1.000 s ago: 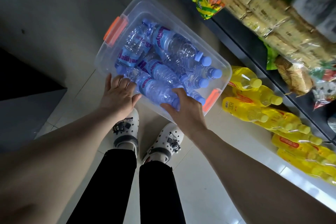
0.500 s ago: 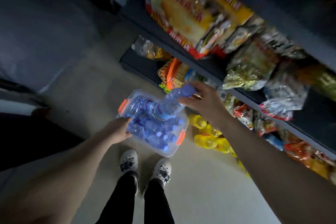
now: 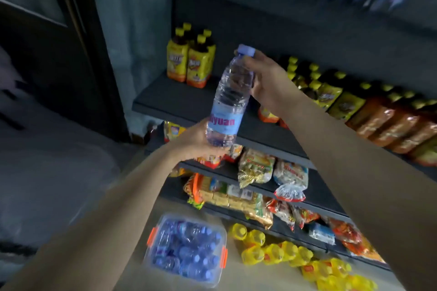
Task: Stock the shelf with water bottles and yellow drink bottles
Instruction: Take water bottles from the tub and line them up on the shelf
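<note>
A clear water bottle [image 3: 230, 99] with a blue label and blue cap is held upright in front of the dark shelf [image 3: 179, 99]. My right hand [image 3: 267, 82] grips its neck and upper body. Under the bottle's base, my left hand [image 3: 196, 140] cups and holds it. On the floor below, a clear plastic bin [image 3: 151, 241] with orange latches holds several more water bottles [image 3: 186, 248]. Several yellow drink bottles [image 3: 283, 253] lie on the floor to the right of the bin.
The shelf board has bare room between yellow-labelled dark drink bottles [image 3: 189, 61] at its left and more such bottles [image 3: 331, 92] at its right. Lower shelves carry snack packets [image 3: 257, 170]. A dark door frame [image 3: 78, 42] stands to the left.
My right hand lifted a water bottle out of the bin up to shelf height. My left hand left the bin and came up to hold the bottle's base. My view rose toward the shelves.
</note>
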Demonstrator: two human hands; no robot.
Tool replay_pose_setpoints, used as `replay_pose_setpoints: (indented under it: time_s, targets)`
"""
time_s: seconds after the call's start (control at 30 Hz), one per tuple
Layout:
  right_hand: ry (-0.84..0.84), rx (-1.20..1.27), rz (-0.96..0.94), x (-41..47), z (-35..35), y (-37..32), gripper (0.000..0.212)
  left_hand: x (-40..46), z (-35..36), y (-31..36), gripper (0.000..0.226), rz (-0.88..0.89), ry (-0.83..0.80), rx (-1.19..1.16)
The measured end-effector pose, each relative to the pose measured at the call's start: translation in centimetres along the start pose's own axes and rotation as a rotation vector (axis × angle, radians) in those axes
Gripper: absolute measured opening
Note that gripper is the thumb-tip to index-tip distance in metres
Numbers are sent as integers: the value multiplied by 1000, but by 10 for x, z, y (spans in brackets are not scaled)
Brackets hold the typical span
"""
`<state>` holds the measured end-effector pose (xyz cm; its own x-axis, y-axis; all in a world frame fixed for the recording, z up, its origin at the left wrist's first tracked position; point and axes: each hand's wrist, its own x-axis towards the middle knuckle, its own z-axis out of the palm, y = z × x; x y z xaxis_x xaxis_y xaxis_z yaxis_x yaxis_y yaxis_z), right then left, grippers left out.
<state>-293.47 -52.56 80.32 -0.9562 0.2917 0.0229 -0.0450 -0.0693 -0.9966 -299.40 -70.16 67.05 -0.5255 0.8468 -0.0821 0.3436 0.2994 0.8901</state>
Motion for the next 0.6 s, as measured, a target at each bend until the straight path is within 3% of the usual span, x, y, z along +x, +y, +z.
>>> replay_pose_setpoints:
  time_s: [0.13,0.23,0.3,0.47,0.6]
  targets:
    - [137,30,-130,-3,8,-64,15,5,-24,77,66,148,-61,-97]
    - [238,-91,-229,-12,12,-106,16,10,-33,126,52,243,-95,-116]
    - [289,-272,-302,-17,9,-126,21,19,-36,151,50,277,-58,-94]
    - [493,-957,-416,-23,-17,-163,77,52,-47,205,63,374,66,-37]
    - [642,-1118,-421,-30,-41,-202,77,82,-51,243,73,411,89,46]
